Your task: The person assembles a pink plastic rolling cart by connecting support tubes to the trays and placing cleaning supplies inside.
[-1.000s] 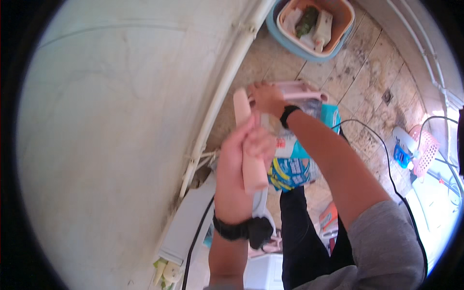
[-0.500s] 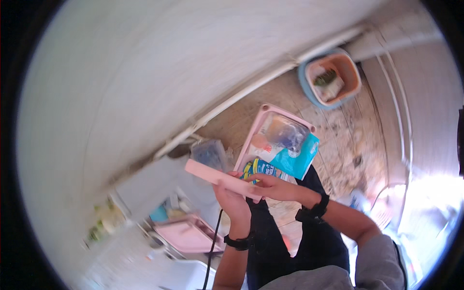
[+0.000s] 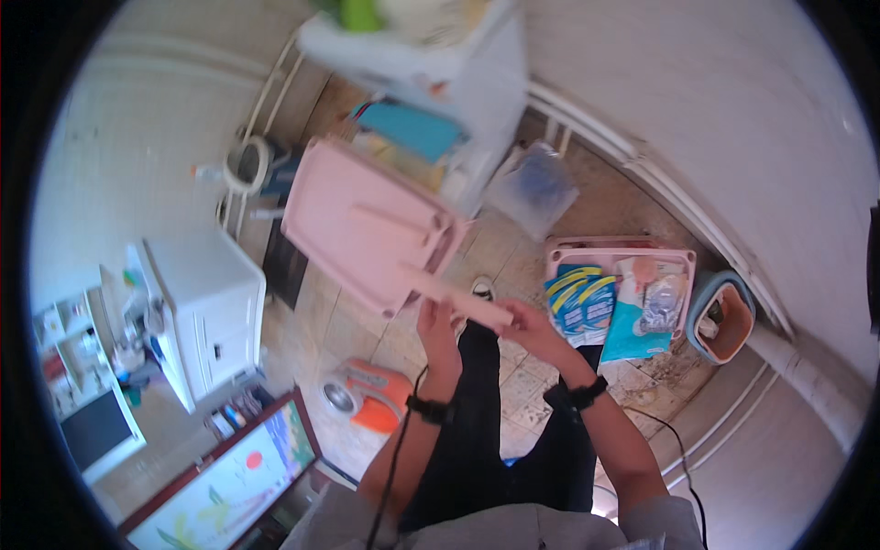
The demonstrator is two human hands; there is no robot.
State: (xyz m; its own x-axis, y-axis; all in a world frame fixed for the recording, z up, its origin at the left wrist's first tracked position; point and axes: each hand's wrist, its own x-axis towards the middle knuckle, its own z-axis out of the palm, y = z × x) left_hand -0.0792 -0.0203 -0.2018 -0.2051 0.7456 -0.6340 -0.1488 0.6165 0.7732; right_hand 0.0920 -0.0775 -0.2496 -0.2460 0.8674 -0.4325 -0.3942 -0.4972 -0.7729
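Out in front of my body, both hands hold a long flat pink plastic bar [image 3: 466,302]. My left hand [image 3: 440,337] is closed on its underside near the middle. My right hand [image 3: 537,335] grips the bar's right end. The bar's far end overlaps the edge of a large pink plastic shelf tray [image 3: 330,215] at the front left; whether they touch I cannot tell. Another pink bar [image 3: 390,223] lies on that tray. To the right, a second pink tray [image 3: 612,246] carries several blue-and-yellow packets [image 3: 580,301] and a teal-and-white package [image 3: 632,332].
A blue-grey bin with an orange inside [image 3: 739,335] stands by the right wall. A clear plastic bag [image 3: 534,188] lies near the white cabinet [image 3: 495,101]. An orange-and-grey appliance [image 3: 368,394] is on the tiled floor at left, with a white cupboard [image 3: 206,321] beyond.
My view has swung left, bringing the large pink tray and white cupboard into sight. My right hand has shifted from the bar's middle area to its right end; both hands still hold the bar.
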